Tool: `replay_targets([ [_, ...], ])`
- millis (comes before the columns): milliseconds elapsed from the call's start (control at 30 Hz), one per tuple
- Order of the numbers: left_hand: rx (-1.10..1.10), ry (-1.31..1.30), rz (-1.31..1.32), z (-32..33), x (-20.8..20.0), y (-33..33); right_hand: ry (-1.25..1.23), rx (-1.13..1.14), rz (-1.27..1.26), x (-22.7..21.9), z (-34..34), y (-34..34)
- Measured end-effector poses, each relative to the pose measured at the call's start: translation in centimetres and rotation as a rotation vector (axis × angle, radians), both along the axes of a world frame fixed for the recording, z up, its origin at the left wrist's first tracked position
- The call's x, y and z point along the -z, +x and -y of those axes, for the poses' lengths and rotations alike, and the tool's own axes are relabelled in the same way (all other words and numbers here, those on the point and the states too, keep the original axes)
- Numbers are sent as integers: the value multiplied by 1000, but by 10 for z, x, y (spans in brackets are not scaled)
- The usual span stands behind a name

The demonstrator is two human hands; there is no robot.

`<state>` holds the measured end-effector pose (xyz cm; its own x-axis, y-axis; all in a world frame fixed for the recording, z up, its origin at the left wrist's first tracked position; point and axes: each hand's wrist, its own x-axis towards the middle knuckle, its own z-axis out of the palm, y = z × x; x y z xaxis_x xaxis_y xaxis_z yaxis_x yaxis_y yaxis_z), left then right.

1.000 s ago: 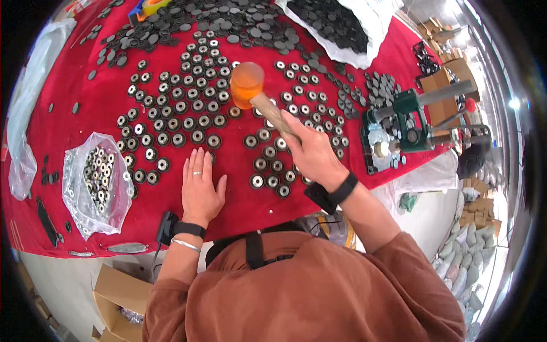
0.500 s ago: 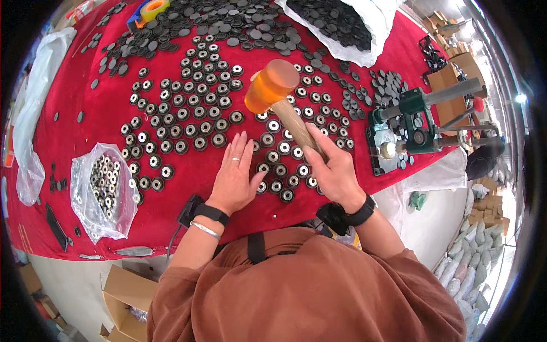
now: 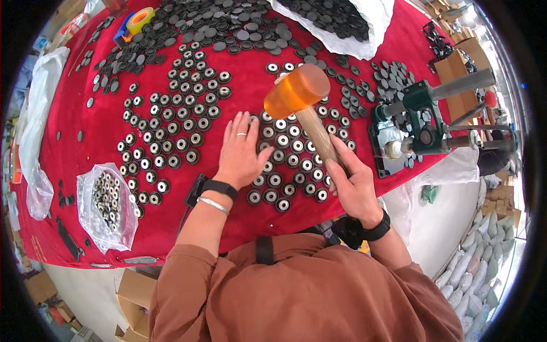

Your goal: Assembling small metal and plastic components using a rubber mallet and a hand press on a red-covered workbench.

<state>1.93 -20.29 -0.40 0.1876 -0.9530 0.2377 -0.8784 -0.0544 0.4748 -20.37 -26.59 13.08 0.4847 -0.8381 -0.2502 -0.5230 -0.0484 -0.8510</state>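
My right hand [image 3: 356, 185] is closed around the wooden handle of a mallet [image 3: 296, 91] with a translucent amber head. The mallet's head is raised over a group of small black rings with metal bearing-like centres [image 3: 283, 204]. My left hand [image 3: 239, 157] lies flat, fingers stretched forward, along the left edge of that group; it holds nothing. Some rings behind the mallet and beside the left fingers are hidden. Left of this hand is a second group of the same ringed parts [image 3: 182, 143], across a strip of red cloth [image 3: 222, 128].
Many black discs [image 3: 216, 25] lie at the back, near a white sack [image 3: 373, 43] of more and a tape roll [image 3: 139, 21]. A green hand press [image 3: 424, 128] stands at right. A clear bag [image 3: 107, 211] of metal parts sits at left. An open carton [image 3: 134, 296] is below.
My left hand has moved forward and in against the left edge of the right-hand group. The mallet, still in my right hand, has shifted right. The view has turned slightly.
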Motion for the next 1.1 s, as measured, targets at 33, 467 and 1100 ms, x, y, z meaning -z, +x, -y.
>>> replay_targets([
  [33,32,-12,-15,6,-1,-2,58,35,-10,0,1,2],
  [467,-274,38,214,-89,-14,42,318,-232,86,7,-29,44],
  [1100,-193,-85,-76,-128,14,39,-444,-339,32,31,-61,113],
])
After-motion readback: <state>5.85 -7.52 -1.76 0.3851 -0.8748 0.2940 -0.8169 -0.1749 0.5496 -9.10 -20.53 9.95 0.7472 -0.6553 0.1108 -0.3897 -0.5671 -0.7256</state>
